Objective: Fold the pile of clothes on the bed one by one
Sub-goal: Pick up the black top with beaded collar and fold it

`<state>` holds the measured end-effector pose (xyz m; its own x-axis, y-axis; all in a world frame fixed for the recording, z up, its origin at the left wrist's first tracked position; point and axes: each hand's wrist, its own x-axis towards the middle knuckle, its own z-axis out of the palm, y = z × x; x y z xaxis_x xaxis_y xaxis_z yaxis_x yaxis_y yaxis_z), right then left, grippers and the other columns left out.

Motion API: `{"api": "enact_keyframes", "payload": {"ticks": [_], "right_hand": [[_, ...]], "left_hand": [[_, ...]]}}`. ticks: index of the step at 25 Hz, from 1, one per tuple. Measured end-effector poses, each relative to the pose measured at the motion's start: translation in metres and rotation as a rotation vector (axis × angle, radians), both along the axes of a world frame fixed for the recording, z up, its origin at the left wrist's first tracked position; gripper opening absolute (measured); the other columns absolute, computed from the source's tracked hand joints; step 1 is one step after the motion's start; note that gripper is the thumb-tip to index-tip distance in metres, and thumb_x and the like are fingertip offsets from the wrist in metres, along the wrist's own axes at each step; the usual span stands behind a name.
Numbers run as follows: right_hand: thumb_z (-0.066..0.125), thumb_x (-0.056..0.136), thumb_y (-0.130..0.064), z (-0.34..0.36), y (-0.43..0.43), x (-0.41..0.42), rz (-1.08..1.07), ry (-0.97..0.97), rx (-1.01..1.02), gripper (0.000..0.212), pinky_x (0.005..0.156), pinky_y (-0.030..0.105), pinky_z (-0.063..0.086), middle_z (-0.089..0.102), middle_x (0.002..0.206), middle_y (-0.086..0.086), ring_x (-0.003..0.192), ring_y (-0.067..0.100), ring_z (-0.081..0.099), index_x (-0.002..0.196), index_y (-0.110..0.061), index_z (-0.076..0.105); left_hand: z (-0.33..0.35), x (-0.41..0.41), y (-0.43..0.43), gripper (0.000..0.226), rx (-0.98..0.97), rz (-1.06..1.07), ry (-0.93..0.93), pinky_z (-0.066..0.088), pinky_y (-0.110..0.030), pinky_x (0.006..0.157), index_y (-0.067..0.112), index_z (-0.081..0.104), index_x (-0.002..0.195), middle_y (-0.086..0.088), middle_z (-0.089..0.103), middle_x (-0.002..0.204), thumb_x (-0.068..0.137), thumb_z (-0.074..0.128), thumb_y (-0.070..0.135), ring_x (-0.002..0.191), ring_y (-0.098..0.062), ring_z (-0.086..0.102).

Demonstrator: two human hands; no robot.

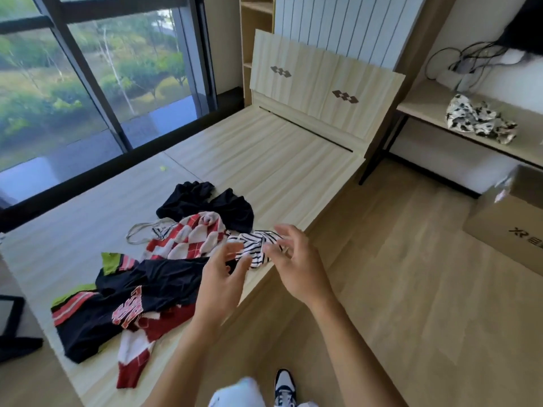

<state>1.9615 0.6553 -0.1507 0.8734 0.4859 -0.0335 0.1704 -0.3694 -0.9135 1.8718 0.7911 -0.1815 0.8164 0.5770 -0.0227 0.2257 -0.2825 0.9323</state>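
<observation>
Left hand (223, 277): fingers apart, loosely curled, empty. Striped top (254, 251) is bunched at the bed (279, 160) edge just past its fingertips. Long axis runs across to the right hand (296, 265), which is spread, likely nearer, contact blurred.

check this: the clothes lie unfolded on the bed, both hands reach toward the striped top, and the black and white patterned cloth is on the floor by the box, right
Not quite. The head view shows the black and white patterned cloth on the wooden shelf at the right, not on the floor by the box. The rest holds.
</observation>
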Motion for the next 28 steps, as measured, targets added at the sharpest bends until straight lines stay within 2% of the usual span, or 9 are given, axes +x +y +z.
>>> {"api": "enact_keyframes", "payload": {"ticks": [5,12,18,22,28], "right_hand": [[0.062,0.096,-0.04,-0.002,0.047,0.131,0.125,0.032,-0.057,0.047,0.08,0.008,0.042,0.054,0.14,-0.01,0.12,0.002,0.055,0.14,-0.025,0.052],[0.063,0.096,-0.04,-0.037,0.141,0.319,0.29,0.058,-0.185,0.046,0.089,0.015,0.042,0.054,0.139,-0.013,0.12,0.003,0.055,0.139,-0.029,0.052],[0.066,0.096,-0.034,-0.076,0.218,0.424,0.448,0.108,-0.314,0.041,0.093,0.025,0.051,0.058,0.13,-0.012,0.113,0.005,0.059,0.135,-0.026,0.055],[0.068,0.095,-0.029,-0.142,0.287,0.475,0.624,0.129,-0.376,0.042,0.084,0.015,0.048,0.061,0.125,-0.008,0.108,0.007,0.063,0.135,-0.02,0.058],[0.07,0.091,-0.025,-0.299,0.363,0.526,0.856,0.159,-0.43,0.045,0.09,0.025,0.051,0.063,0.125,-0.002,0.108,0.012,0.063,0.134,-0.016,0.058]], "left_hand": [[-0.01,0.119,0.03,0.028,0.006,0.097,0.032,0.052,-0.04,0.1,0.023,0.064,0.12,0.01,0.065,0.119,0.098,0.06,0.039,0.113,-0.008,0.062],[-0.046,0.306,0.111,0.04,-0.052,0.218,0.059,0.049,-0.035,0.099,0.02,0.06,0.128,0.004,0.063,0.127,0.097,0.058,0.044,0.121,-0.013,0.058],[-0.071,0.382,0.176,0.036,-0.064,0.421,0.141,0.048,-0.037,0.104,0.02,0.061,0.128,0.005,0.063,0.127,0.097,0.058,0.039,0.12,-0.007,0.054],[-0.117,0.421,0.203,0.032,-0.125,0.575,0.2,0.047,-0.035,0.104,0.019,0.061,0.126,0.005,0.061,0.126,0.097,0.061,0.034,0.121,-0.011,0.055],[-0.236,0.461,0.23,0.031,-0.197,0.768,0.338,0.043,-0.026,0.101,0.022,0.06,0.127,0.011,0.058,0.126,0.098,0.059,0.033,0.12,-0.007,0.054]]}}
